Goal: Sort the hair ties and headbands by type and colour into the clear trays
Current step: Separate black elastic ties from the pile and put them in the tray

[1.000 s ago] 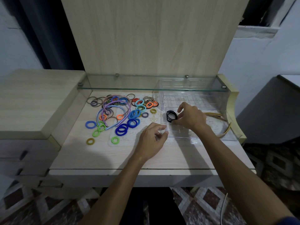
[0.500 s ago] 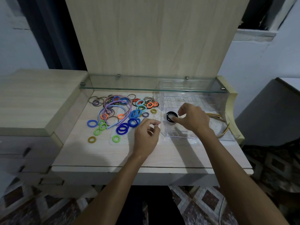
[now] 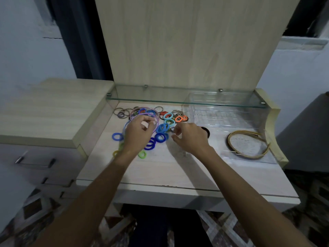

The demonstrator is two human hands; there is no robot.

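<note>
A pile of coloured hair ties (image 3: 161,137) lies at the desk's back left, with purple headbands (image 3: 144,110) on top of it. My left hand (image 3: 138,134) hovers over the headbands, its fingers loosely curled with nothing in them. My right hand (image 3: 189,139) hangs at the pile's right edge, fingers loosely curled and empty. Just behind it, black hair ties (image 3: 207,131) lie in the near clear tray (image 3: 222,141), partly hidden by the hand. Tan headbands (image 3: 247,155) lie in the same tray further right.
A second clear tray (image 3: 227,114) stands at the back under a glass shelf (image 3: 178,101). A raised wooden cabinet top (image 3: 49,111) borders the desk on the left, and a curved wooden side (image 3: 275,122) on the right. A tall wooden panel rises behind.
My right hand let go of the black hair ties in the tray and moved left to the pile. My left hand moved from the desk's front up over the headbands.
</note>
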